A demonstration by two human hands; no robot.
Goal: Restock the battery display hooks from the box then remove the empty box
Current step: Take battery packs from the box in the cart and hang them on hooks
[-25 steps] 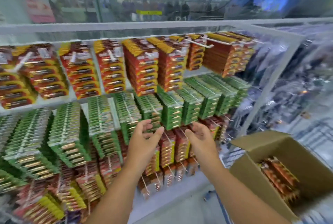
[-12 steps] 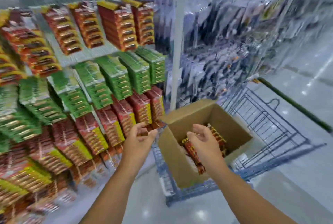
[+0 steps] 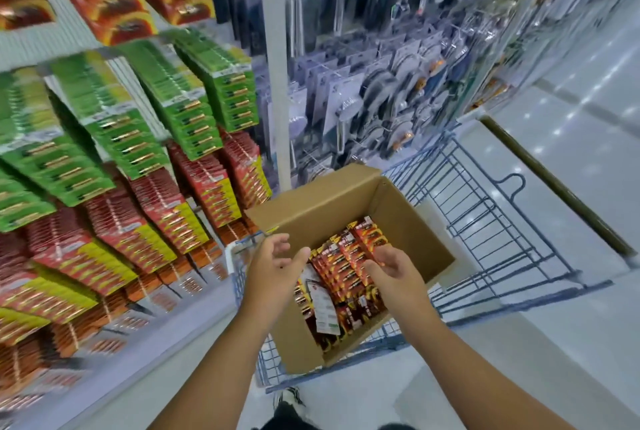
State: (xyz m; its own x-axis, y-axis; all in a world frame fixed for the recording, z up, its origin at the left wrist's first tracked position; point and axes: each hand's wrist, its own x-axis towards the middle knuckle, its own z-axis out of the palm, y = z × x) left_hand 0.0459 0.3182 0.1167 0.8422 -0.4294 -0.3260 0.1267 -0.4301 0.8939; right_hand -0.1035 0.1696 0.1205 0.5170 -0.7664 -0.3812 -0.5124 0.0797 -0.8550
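An open cardboard box point(image 3: 412, 222) sits in a blue wire cart and holds several red battery packs point(image 3: 349, 253) lying in rows. My left hand point(image 3: 273, 267) hovers over the box's left edge, fingers loosely curled, holding nothing. My right hand point(image 3: 391, 267) is just above the packs, fingers bent down toward them, with nothing gripped that I can see. The battery display hooks point(image 3: 194, 100) on the left carry full rows of green packs, red-and-yellow packs point(image 3: 156, 218) below and orange ones above.
The blue wire cart point(image 3: 485, 222) stands on the pale floor right of the display. A white upright post point(image 3: 277, 83) divides the batteries from hanging clear blister packs point(image 3: 381, 83). My shoe point(image 3: 289, 396) shows below the cart.
My view swung from the hooks down to the box. Both hands left the display and now hover over the packs inside the box.
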